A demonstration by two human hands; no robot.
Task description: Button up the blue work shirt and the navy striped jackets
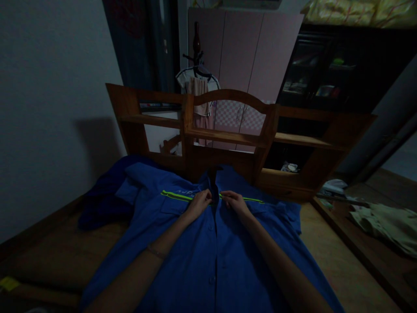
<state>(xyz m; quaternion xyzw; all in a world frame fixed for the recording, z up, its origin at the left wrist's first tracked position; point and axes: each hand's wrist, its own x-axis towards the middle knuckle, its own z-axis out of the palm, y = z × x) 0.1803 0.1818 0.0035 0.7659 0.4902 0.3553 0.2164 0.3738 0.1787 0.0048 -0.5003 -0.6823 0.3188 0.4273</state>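
Note:
A blue short-sleeved work shirt point(182, 261) lies spread face up, its collar end pointing away from me. Yellow-green strips cross its chest, with pale lettering beside the left one. My left hand point(199, 204) is closed in a pinch on one front edge, just beside the strip. Across the gap, my right hand point(235, 202) pinches the opposite front edge with fingers bent. Between the hands the shirt front is parted toward the collar. Lower down, the two edges lie close together, and buttons point(211, 280) show along the front. Whatever lies under my fingertips is hidden.
Dark blue cloth point(104, 191) is bunched at the left by the wall. A wooden headboard with shelves point(228, 137) stands beyond the shirt. Behind it are a coat stand point(196, 39) with clothes and a pink wardrobe point(241, 56). Pale cloth point(387, 226) lies at the right.

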